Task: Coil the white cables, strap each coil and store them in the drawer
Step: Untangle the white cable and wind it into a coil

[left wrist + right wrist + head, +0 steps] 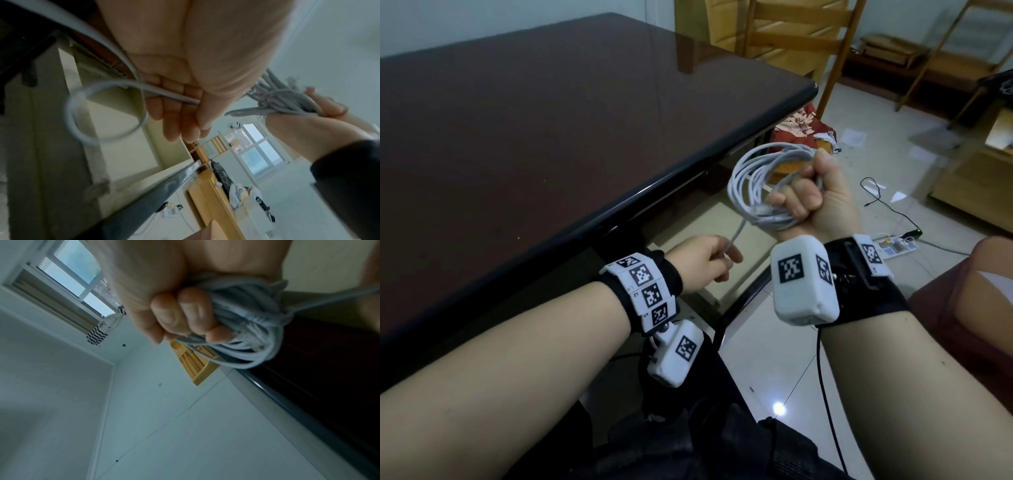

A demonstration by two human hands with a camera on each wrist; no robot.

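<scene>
White cable coil (pixel 763 185) gripped in right hand (pixel 811 195), loose end pinched by left hand (pixel 702 263)

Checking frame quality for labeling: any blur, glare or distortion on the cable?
Head view: dim and sharp, the white cable coil clear in the right hand; lamp glare on the floor tile.
Left wrist view: left hand soft, strong wide-angle warp.
Right wrist view: motion blur smears the coil.

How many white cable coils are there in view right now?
1. The cable coil is gripped in the right hand, beside the table; its loose end is pinched by the left hand. Others may be out of sight.
</scene>
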